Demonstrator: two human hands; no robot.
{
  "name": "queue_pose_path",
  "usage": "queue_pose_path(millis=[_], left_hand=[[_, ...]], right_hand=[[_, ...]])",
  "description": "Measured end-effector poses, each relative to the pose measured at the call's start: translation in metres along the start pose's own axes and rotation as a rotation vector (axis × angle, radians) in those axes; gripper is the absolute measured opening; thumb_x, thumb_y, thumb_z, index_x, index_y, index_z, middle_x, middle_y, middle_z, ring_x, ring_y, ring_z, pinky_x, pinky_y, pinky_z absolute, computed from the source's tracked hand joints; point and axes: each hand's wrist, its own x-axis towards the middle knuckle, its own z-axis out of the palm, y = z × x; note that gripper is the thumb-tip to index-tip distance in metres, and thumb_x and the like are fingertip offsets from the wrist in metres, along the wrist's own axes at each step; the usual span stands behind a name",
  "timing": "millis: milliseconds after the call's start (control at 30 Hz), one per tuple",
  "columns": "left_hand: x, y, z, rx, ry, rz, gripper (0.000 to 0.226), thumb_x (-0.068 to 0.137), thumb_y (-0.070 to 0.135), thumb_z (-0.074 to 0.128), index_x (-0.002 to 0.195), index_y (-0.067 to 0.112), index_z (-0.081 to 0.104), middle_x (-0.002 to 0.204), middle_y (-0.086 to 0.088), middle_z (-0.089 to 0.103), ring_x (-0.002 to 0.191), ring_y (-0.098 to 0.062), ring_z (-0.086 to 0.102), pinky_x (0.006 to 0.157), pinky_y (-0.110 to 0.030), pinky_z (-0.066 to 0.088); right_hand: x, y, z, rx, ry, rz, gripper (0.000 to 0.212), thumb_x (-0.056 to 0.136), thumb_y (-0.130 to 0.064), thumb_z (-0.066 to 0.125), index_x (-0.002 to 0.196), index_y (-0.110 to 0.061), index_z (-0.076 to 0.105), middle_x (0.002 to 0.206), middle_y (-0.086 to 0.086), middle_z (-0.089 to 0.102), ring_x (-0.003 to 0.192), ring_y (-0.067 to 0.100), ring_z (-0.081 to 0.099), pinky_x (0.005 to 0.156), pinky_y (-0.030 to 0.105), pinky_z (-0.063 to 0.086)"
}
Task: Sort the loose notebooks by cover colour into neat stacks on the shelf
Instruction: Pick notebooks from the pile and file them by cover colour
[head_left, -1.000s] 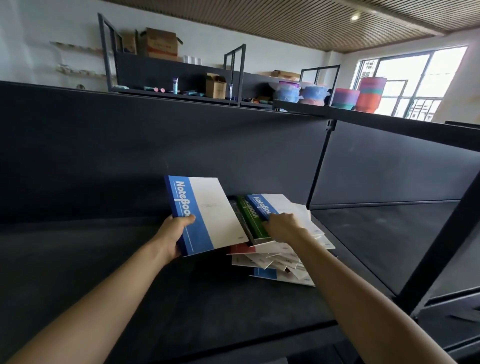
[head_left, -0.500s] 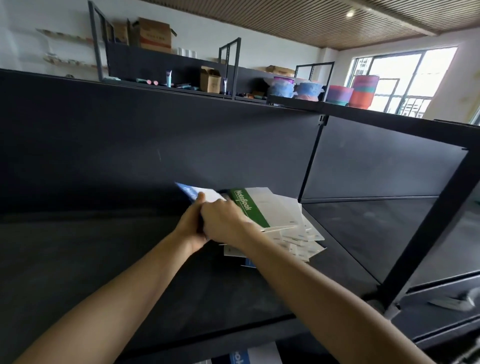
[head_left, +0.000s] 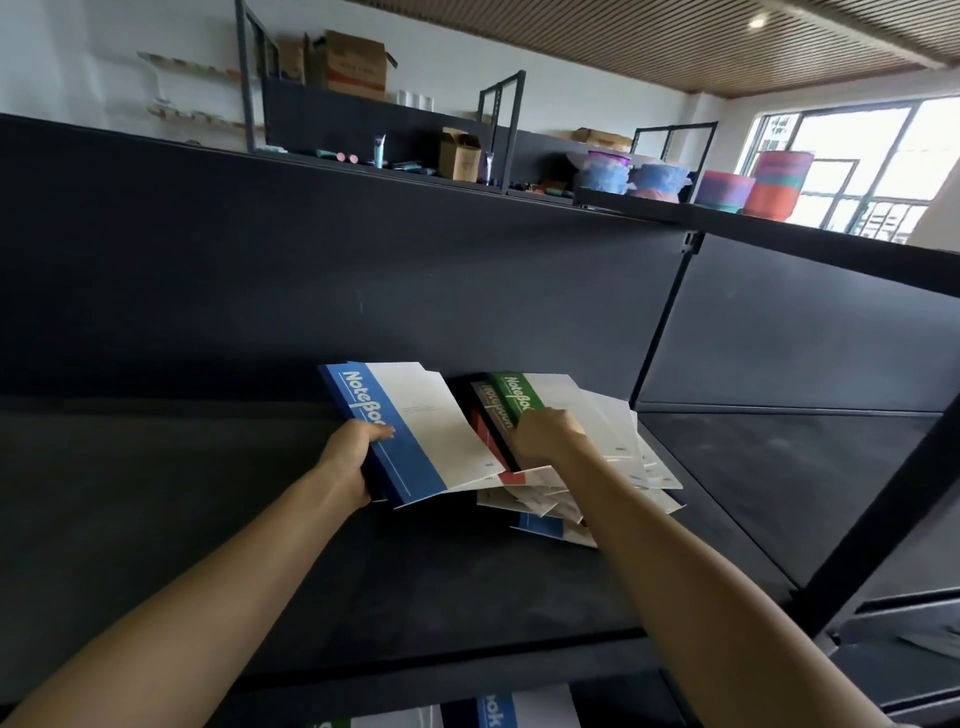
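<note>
Left hand (head_left: 349, 460) is wrapped round the spine edge of a blue notebook (head_left: 415, 436), with the thumb laid across the blue band of the cover and the fingers tucked underneath. The notebook is held tilted, its far end raised above the dark shelf (head_left: 234, 545). A second white edge is seen behind its top, so more than one copy may be held, though this cannot be made out for certain.

Just to the right, a red notebook (head_left: 482, 435) and a grey notebook (head_left: 491, 408) are propped on edge beside a green notebook (head_left: 515, 396), all three leaning at the left side of the loose pile (head_left: 613, 467). The right hand (head_left: 545, 439) is set knuckles-up on the lower ends of the grey and green covers, its fingers curled down among them. The fingertips are hidden, so which cover is gripped cannot be told.

Beneath and to the right of that hand, white-backed notebooks are fanned out untidily on the shelf, and a second blue notebook (head_left: 540, 525) is pinned at the bottom near edge. Along the top of the unit, cardboard boxes (head_left: 358, 65) are stood at the left and coloured tubs (head_left: 774, 182) at the right.
</note>
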Motion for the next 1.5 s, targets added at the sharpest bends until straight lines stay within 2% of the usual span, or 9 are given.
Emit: queue_pose_path(millis=[333, 433, 567, 733, 1000, 1133, 1233, 1333, 1500], left_hand=[[0.001, -0.006, 0.019, -0.144, -0.114, 0.081, 0.037, 0.097, 0.029, 0.051, 0.127, 0.008, 0.048, 0.094, -0.011, 0.061, 0.079, -0.025, 0.06, 0.06, -0.037, 0.048], [0.0, -0.01, 0.024, -0.132, -0.076, 0.056, 0.032, 0.098, 0.02, 0.044, 0.126, 0.005, 0.048, 0.095, -0.013, 0.057, 0.079, -0.027, 0.056, 0.06, -0.034, 0.047], [0.003, -0.012, 0.009, 0.021, 0.001, 0.018, 0.028, 0.091, 0.006, 0.052, 0.119, 0.006, 0.05, 0.084, -0.01, 0.055, 0.073, -0.026, 0.055, 0.063, -0.039, 0.044], [-0.001, -0.008, -0.008, 0.057, 0.032, 0.008, 0.024, 0.09, 0.009, 0.056, 0.114, 0.008, 0.051, 0.083, -0.008, 0.057, 0.07, -0.023, 0.056, 0.056, -0.032, 0.042], [-0.002, -0.011, -0.015, 0.016, 0.011, 0.039, 0.024, 0.091, 0.007, 0.054, 0.115, 0.007, 0.051, 0.086, -0.01, 0.059, 0.073, -0.024, 0.058, 0.06, -0.036, 0.045], [-0.004, -0.012, -0.001, -0.062, -0.066, 0.072, 0.032, 0.095, 0.019, 0.053, 0.123, 0.004, 0.051, 0.096, -0.013, 0.062, 0.082, -0.027, 0.06, 0.063, -0.037, 0.047], [-0.002, -0.015, 0.013, -0.073, -0.102, 0.083, 0.041, 0.096, 0.026, 0.049, 0.128, 0.0, 0.049, 0.113, -0.021, 0.059, 0.098, -0.034, 0.06, 0.061, -0.034, 0.045], [0.003, -0.02, 0.005, 0.051, 0.025, 0.09, 0.04, 0.091, 0.009, 0.052, 0.13, 0.0, 0.047, 0.106, -0.021, 0.057, 0.081, -0.032, 0.058, 0.052, -0.03, 0.04], [0.006, -0.012, -0.021, 0.061, 0.026, 0.025, 0.034, 0.086, 0.011, 0.06, 0.119, 0.005, 0.056, 0.098, -0.013, 0.064, 0.081, -0.027, 0.061, 0.06, -0.031, 0.044]], right_hand=[[-0.065, -0.066, -0.044, -0.293, 0.286, -0.389, 0.042, 0.095, -0.003, 0.035, 0.136, -0.004, 0.043, 0.114, 0.013, 0.062, 0.103, 0.029, 0.062, 0.081, 0.033, 0.048], [-0.089, -0.095, -0.044, -0.183, 0.16, -0.507, 0.034, 0.094, -0.01, 0.042, 0.124, 0.0, 0.052, 0.116, 0.017, 0.062, 0.103, 0.031, 0.061, 0.074, 0.034, 0.045], [-0.055, -0.067, -0.042, 0.173, 0.093, -0.221, 0.035, 0.096, -0.021, 0.038, 0.121, -0.003, 0.055, 0.125, 0.018, 0.057, 0.113, 0.034, 0.056, 0.086, 0.038, 0.046], [-0.016, -0.02, 0.002, 0.096, -0.047, 0.055, 0.055, 0.083, -0.043, 0.049, 0.129, -0.013, 0.049, 0.116, 0.015, 0.057, 0.102, 0.035, 0.056, 0.091, 0.045, 0.048], [-0.04, -0.029, -0.022, -0.313, 0.212, -0.192, 0.032, 0.096, -0.002, 0.038, 0.125, -0.001, 0.053, 0.122, 0.012, 0.059, 0.109, 0.025, 0.061, 0.084, 0.029, 0.049], [-0.082, -0.07, -0.045, -0.277, 0.347, -0.39, 0.044, 0.094, 0.0, 0.035, 0.136, -0.005, 0.044, 0.137, 0.012, 0.049, 0.093, 0.025, 0.063, 0.062, 0.027, 0.041], [-0.106, -0.101, -0.038, -0.222, 0.265, -0.531, 0.039, 0.097, -0.009, 0.039, 0.134, 0.001, 0.043, 0.124, 0.013, 0.058, 0.103, 0.027, 0.061, 0.069, 0.03, 0.038], [-0.092, -0.096, -0.041, 0.124, 0.087, -0.355, 0.028, 0.096, -0.017, 0.039, 0.113, -0.004, 0.058, 0.114, 0.016, 0.061, 0.104, 0.033, 0.059, 0.074, 0.034, 0.043], [-0.051, -0.042, -0.017, 0.235, 0.062, 0.025, 0.037, 0.096, -0.025, 0.045, 0.127, -0.007, 0.05, 0.126, 0.017, 0.056, 0.112, 0.033, 0.055, 0.088, 0.037, 0.045]])
